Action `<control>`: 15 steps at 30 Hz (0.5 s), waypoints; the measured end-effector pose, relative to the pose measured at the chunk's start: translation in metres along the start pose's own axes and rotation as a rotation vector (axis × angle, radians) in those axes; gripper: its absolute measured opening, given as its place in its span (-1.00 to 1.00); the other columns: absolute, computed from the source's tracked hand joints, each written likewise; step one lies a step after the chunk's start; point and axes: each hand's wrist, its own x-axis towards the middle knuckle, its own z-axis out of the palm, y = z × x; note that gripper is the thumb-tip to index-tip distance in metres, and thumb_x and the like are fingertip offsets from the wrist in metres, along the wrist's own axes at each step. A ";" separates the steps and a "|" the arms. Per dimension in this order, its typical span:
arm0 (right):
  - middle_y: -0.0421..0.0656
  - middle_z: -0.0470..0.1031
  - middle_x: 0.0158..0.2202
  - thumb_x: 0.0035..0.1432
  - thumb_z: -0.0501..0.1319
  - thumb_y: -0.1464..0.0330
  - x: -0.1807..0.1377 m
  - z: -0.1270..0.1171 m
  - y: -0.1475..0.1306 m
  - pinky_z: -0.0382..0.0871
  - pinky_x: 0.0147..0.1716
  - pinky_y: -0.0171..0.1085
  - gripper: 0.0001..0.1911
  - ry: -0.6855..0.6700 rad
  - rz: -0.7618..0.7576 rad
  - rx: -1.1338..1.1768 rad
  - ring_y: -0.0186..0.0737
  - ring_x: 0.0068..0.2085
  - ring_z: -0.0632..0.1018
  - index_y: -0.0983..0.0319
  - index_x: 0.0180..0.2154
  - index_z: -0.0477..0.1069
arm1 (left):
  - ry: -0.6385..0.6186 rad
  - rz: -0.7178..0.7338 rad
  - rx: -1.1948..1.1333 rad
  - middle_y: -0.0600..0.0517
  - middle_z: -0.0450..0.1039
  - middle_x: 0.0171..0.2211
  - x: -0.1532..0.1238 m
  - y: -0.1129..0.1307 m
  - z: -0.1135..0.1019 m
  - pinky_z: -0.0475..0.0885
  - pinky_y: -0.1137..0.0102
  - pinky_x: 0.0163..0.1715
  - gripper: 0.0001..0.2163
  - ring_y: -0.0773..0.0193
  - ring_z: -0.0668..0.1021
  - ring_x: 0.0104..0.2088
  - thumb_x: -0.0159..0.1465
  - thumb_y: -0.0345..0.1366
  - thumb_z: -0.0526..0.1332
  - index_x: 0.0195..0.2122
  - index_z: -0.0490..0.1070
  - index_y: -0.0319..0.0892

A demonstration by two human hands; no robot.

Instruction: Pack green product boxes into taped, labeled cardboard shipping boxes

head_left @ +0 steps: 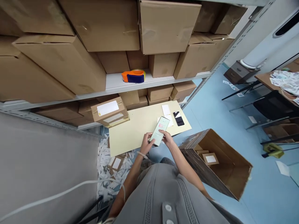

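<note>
Between my two hands is a slim pale green box with pink print on its top (160, 130), held at a tilt above the near edge of the cream board (137, 124). My left hand (147, 143) is closed on its lower left side, thumb on top. On the right side, my right hand (166, 138) grips it with fingers over the edge. Just beyond the box lie white label sheets (166, 111). A black phone (178, 118) rests to the right of them. At the board's left end stands a taped carton with white labels (109, 110).
Shelves (161, 81) packed with cartons rise ahead, with orange and blue tape rolls (134, 76) on one. A large open carton (224, 183) holding small boxes stands at right. Paper scraps (105, 183) cover the floor at left, and a white cable (77, 186) crosses there.
</note>
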 end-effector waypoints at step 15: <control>-0.02 0.40 0.04 -0.14 0.27 0.34 0.085 0.022 0.020 0.34 0.04 -0.20 -0.30 -0.403 -0.547 -0.576 -0.11 0.06 0.44 0.23 0.09 0.16 | 0.439 -0.065 0.225 -0.23 0.27 0.11 0.069 -0.013 0.025 0.24 0.03 0.20 -0.23 -0.08 0.32 0.21 -0.07 -0.21 0.45 0.17 0.20 -0.22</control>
